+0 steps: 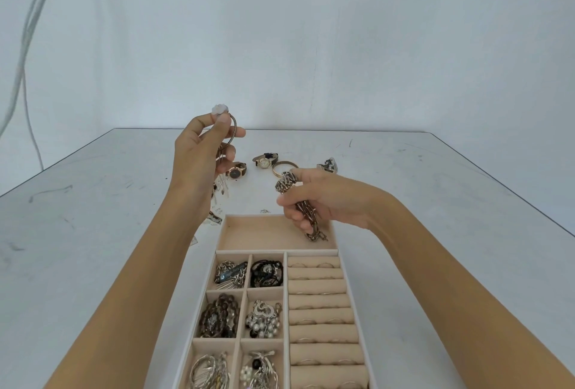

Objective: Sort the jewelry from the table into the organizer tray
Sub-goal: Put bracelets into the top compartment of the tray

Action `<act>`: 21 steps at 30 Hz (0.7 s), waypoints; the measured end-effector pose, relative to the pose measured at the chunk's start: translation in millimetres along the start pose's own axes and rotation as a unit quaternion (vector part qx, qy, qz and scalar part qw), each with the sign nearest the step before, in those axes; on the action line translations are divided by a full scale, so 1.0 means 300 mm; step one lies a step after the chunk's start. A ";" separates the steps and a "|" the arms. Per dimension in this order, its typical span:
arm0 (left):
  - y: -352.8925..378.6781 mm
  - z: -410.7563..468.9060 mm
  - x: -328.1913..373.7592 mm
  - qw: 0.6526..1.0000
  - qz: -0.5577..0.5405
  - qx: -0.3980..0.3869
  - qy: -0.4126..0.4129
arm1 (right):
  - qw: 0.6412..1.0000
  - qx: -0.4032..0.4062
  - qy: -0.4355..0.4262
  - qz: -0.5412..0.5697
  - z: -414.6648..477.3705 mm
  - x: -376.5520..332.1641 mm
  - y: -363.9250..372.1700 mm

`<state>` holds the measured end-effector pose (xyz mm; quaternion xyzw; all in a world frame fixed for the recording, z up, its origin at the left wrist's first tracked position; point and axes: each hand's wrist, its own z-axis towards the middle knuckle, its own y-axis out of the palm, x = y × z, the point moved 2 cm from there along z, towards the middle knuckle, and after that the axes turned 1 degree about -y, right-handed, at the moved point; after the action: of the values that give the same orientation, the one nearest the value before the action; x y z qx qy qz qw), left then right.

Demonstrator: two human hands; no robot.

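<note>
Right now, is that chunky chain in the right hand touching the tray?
Cannot tell. In the head view the chain hangs from the right hand over the tray's far compartment; its lower end looks near the floor, but no contact or gap shows plainly.

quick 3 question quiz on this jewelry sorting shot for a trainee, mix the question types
1. True or false: the right hand holds a chunky chain over the tray's wide far compartment.
2. What is the left hand lifting?
A. a watch
B. a bangle with a pale flower
C. a ring
3. How many watches lie on the table?

Key: 1 true; 2 B; 3 two: dark dial, light dial.
</note>
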<state>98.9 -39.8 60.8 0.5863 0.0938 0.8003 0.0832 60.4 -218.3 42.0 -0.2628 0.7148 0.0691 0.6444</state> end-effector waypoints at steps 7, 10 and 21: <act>-0.003 0.002 -0.001 1.000 -0.001 0.004 -0.001 | 0.997 0.000 -0.011 -0.077 -0.025 -0.013 -0.024; -0.003 0.002 -0.001 1.000 -0.002 0.006 -0.002 | 0.995 0.006 -0.009 -0.102 -0.026 -0.016 -0.035; -0.004 0.004 -0.004 1.000 0.009 0.005 -0.005 | 0.977 0.034 0.020 -0.208 -0.038 -0.019 -0.063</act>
<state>100.5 -38.9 59.8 0.5913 0.0921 0.7978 0.0736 59.3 -237.7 53.8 -0.3850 0.6588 -0.0961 0.6392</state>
